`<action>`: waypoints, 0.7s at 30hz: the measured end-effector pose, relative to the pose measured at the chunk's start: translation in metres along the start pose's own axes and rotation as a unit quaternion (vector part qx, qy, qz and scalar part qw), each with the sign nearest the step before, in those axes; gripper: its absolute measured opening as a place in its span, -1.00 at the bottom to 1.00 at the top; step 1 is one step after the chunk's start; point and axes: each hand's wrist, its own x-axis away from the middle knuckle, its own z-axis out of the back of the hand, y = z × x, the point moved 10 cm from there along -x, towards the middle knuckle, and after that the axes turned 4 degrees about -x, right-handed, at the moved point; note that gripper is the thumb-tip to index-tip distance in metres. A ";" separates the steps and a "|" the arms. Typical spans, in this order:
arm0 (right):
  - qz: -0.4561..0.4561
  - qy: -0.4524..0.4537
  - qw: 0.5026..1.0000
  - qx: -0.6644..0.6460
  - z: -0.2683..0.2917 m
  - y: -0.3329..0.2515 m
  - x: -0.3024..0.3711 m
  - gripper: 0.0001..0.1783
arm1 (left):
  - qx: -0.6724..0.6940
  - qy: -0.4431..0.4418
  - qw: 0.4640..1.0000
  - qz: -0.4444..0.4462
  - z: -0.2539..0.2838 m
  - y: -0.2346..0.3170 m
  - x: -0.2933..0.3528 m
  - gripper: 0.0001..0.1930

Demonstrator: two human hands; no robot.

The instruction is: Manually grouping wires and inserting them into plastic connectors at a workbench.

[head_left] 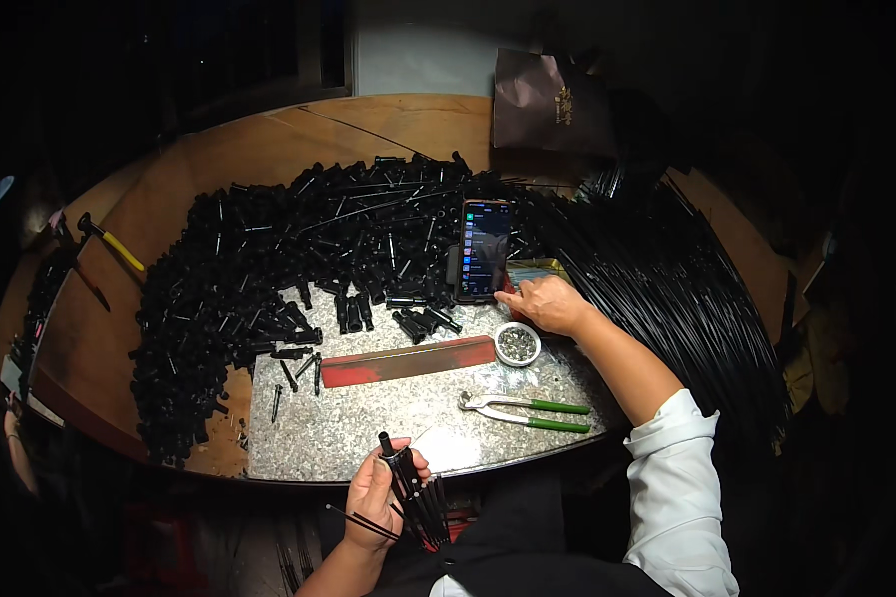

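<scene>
Near the table's front edge, my left hand (pixel 376 490) is closed around a black tube-shaped part (pixel 401 470). Several thin black rods with small pale tips fan out from it, some lying across my fingers. My right hand (pixel 551 303) reaches forward, its index finger stretched to the lower right corner of a smartphone (pixel 485 249). The phone stands upright in a dark holder, its lit screen showing a list with coloured icons. Below that hand sits a small white bowl (pixel 518 344) of tiny metal pieces.
Green-handled pincers (pixel 528 411) and a worn red strip (pixel 408 361) lie on the speckled slab (pixel 438 438). A large heap of black tubular parts (pixel 229 289) spreads behind and left. Long black rods (pixel 667 289) are piled at right. A yellow-handled hammer (pixel 114 244) and a dark paper bag (pixel 553 104) stand farther out.
</scene>
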 end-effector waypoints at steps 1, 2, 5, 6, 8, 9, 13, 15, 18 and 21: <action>-0.001 0.000 1.000 0.000 -0.001 0.001 0.000 -0.51 | 0.012 -0.013 1.000 0.001 -0.004 0.001 0.001 -0.65; 0.004 0.009 1.000 -0.004 0.000 0.000 0.001 -0.53 | 0.024 -0.025 0.999 0.003 -0.007 0.002 0.001 -0.64; 0.008 0.010 1.000 0.002 0.002 -0.003 -0.002 -0.54 | 0.006 0.004 1.000 -0.002 -0.001 0.001 0.000 -0.66; 0.007 0.001 1.000 0.011 0.000 -0.004 -0.002 -0.53 | 0.006 0.003 1.000 -0.002 -0.002 0.001 0.000 -0.66; 0.007 0.014 1.000 0.013 0.000 -0.003 -0.003 -0.52 | 0.010 0.002 1.000 -0.002 -0.003 0.002 0.000 -0.67; 0.006 0.027 1.000 0.015 0.001 -0.003 -0.003 -0.51 | 0.010 0.002 1.000 -0.002 -0.003 0.002 0.000 -0.67; -0.001 0.016 1.000 0.022 -0.002 -0.003 -0.005 -0.50 | 0.002 0.002 1.000 -0.003 -0.004 0.003 0.000 -0.67; 0.002 0.038 0.999 0.017 0.001 -0.003 -0.006 -0.48 | 0.001 0.001 1.000 -0.005 -0.004 0.003 0.000 -0.67; -0.004 0.016 0.999 0.032 -0.002 -0.003 -0.007 -0.47 | 0.000 -0.002 1.000 -0.008 -0.005 0.004 0.000 -0.67; -0.012 0.011 1.000 0.015 0.001 -0.004 -0.009 -0.47 | 0.004 -0.005 1.000 -0.009 -0.005 0.004 0.000 -0.67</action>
